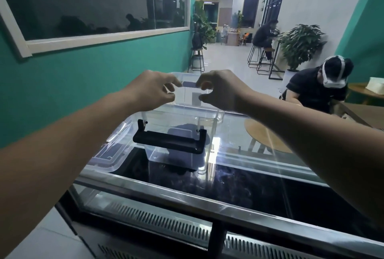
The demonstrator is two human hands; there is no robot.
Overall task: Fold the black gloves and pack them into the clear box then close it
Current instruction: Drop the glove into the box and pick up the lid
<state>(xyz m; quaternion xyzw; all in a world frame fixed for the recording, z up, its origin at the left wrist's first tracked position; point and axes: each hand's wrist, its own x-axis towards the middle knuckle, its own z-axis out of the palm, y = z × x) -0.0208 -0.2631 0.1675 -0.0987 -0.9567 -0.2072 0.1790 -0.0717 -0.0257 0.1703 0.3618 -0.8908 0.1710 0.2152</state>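
Near edge: cabinet front with a slotted vent grille [162, 223], above it a metal frame [166, 190] that carries the glass top [259, 184]; the inside under the glass reads dark. Loose lid [108, 154], clear, lies flat on the glass at left, just beside the box. Clear box [176, 116] stands upright on the glass top, open, with its black handle [169, 141] hanging down the near wall. A dark shape shows through the box wall low down; cannot tell whether it is the gloves. Both arms reach over the box to its far rim. Left hand [153, 90] and right hand [220, 90] each have fingers curled, pinching one end of a dark strip [189, 84] at that rim, thumbs lower. Room beyond: teal wall [83, 75] with a white-framed window [93, 3] at left, a stool [197, 61] at its far end. Right side: a seated person in a white headset [311, 88], a potted plant [301, 44] behind, and another person on a bar stool [264, 34] farther down the pale-floored hall.
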